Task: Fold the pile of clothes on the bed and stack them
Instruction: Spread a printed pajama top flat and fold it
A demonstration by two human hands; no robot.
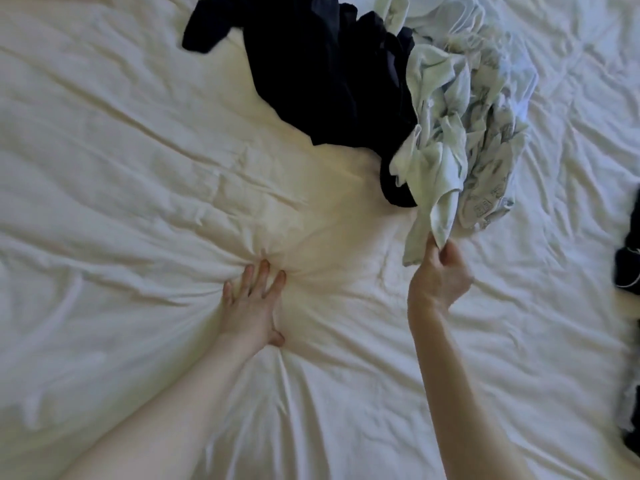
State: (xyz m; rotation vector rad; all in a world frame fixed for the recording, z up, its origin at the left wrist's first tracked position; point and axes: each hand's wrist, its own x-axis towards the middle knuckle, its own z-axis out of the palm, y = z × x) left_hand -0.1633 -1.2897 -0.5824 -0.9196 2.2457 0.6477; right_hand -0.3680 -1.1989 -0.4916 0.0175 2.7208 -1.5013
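Pile: clothes (398,98) lay heaped at the far middle-right of the bed, a dark navy mass on its left and pale garments on its right, the two touching and partly overlapping.
Pale garment: a crumpled light greenish piece (436,161) trailed from the heap toward the person, its near corner lifted off the sheet.
Printed garment: a pale piece with a faint grey pattern (491,174) lay bunched just right of the greenish one, touching it.
Dark garment: the navy cloth (322,77) sprawled leftward, one limb reaching toward the top edge of the view.
Right hand: the right hand (440,275) pinched the near corner of the pale garment between thumb and fingertips, the other fingers curled in.
Left hand: the left hand (254,303) pressed flat into the sheet, fingers straight and slightly spread, well apart from the pile; creases radiated from it.
Bed: a rumpled white sheet (121,150) covered the whole surface.
Right edge: dark fabric (628,265) lay there, mostly cut off; what kind could not be told.
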